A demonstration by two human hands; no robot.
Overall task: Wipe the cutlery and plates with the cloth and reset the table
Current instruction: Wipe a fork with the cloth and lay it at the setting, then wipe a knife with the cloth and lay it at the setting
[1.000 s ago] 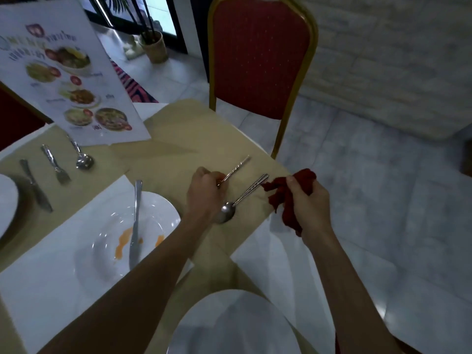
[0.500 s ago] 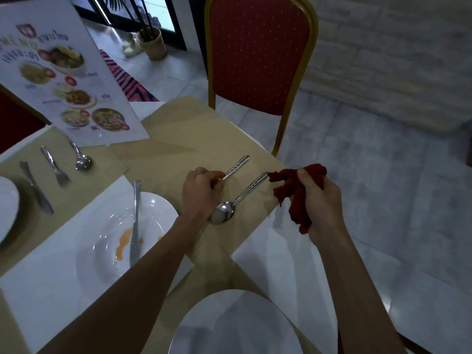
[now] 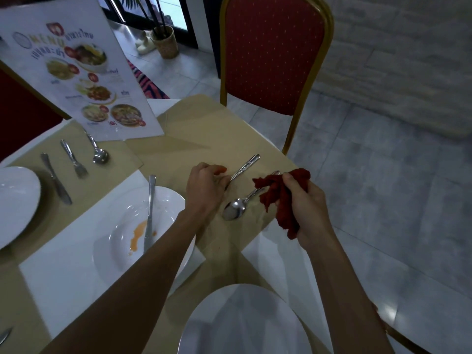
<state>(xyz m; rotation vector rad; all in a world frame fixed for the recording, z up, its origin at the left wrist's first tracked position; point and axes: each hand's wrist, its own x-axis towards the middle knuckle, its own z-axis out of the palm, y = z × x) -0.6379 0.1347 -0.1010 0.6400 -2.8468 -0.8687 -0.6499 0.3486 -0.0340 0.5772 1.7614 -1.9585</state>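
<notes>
Red crumpled cloth (image 3: 281, 200) is bunched up tight in the right hand (image 3: 305, 210), with the fingers and thumb curled round it. The cloth hangs over the handle of a shiny silver metal spoon (image 3: 235, 209), close to the edge of the tan worktop (image 3: 194, 129). The spoon's round bowl lies on the worktop, and the tip of its handle peeks out past the cloth.

Just beside it, the left hand (image 3: 204, 186) curls its fingers on the near end of a long silver metal cutlery piece (image 3: 245, 166). The handle points toward the red chair with a gold frame (image 3: 273, 60). Its head is hidden under the hand, so I cannot tell what kind it is.

To the left sits a round white plate with an orange smear (image 3: 115, 241), and a long silver knife (image 3: 150, 208) lies across it. A clean white plate (image 3: 242, 323) sits near the bottom.

Farther left, a small knife (image 3: 56, 178), a fork (image 3: 74, 159) and a little spoon (image 3: 98, 152) lie in a row, next to part of another white plate (image 3: 15, 205). A big picture menu card (image 3: 76, 72) stands behind them.
</notes>
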